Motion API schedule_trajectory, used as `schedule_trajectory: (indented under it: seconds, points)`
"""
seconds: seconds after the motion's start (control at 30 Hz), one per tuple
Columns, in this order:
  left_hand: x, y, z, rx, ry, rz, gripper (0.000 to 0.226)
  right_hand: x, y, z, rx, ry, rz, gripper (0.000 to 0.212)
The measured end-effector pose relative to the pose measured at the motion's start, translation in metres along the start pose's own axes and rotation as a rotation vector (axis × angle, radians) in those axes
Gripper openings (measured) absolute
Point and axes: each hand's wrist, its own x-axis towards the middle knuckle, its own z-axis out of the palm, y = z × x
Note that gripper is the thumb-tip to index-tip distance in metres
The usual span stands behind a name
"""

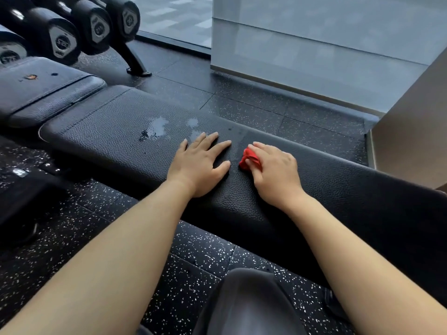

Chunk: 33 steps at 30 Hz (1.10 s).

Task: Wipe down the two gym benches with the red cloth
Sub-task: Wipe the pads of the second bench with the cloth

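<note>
1. Dumbbells (pixel 96 27) racked in a row at 11 o'clock; white numerals on the end caps, too blurred to read with certainty.
2. Near bench (pixel 108 131) stretching from 9 o'clock to 4 o'clock, padded in black pebbled vinyl; wet patch (pixel 157 128) on its top, at 10 o'clock from the left hand.
3. Second bench (pixel 41 90) at 10 o'clock, close against the far-left end of the near bench; 1 small orange-brown spot (pixel 31 76) and 1 dark drop on its top.
4. Left hand (pixel 202 163) laid palm down on the near bench, fingers straight and spread, holding nothing.
5. Right hand (pixel 273 170) at 3 o'clock from the left, fingers curled over the red cloth (pixel 249 158), gripping it in a bunch and pressing it onto the same bench top; only the cloth's left part visible past the fingers.
6. The 2 hands near each other but apart, bare vinyl between the left fingertips and the cloth.
7. Speckled black rubber floor (pixel 266 110) all round; a knee (pixel 249 303) in dark fabric at 6 o'clock.
</note>
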Motion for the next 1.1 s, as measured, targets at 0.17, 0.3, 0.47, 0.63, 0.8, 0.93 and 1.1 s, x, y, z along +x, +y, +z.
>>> schedule_trajectory:
  seconds: [0.17, 0.3, 0.47, 0.63, 0.8, 0.93, 1.1]
  points:
    - [0.0, 0.001, 0.001, -0.012, 0.012, 0.005, 0.055, 0.038, 0.004, 0.01, -0.015, -0.007, 0.03, 0.041]
    - [0.001, -0.001, 0.002, -0.025, 0.021, 0.009, 0.055, 0.074, 0.006, 0.012, -0.025, -0.05, 0.03, 0.035]
    - [0.001, -0.002, 0.002, -0.04, 0.042, 0.009, 0.054, 0.102, 0.007, 0.004, 0.008, -0.167, 0.103, 0.03]
    - [0.001, -0.002, 0.002, -0.029, 0.031, 0.009, 0.054, 0.076, 0.01, 0.011, -0.03, -0.067, -0.063, 0.029]
    - [-0.001, -0.001, 0.002, -0.021, 0.016, 0.005, 0.054, 0.012, 0.01, -0.001, 0.026, -0.076, -0.11, 0.044]
    - [0.0, -0.002, 0.003, -0.016, 0.018, -0.002, 0.064, 0.018, 0.015, -0.003, 0.045, -0.067, -0.132, 0.042]
    - [-0.001, -0.003, 0.005, 0.008, 0.025, 0.004, 0.076, 0.06, 0.016, 0.008, 0.01, -0.081, -0.087, 0.041]
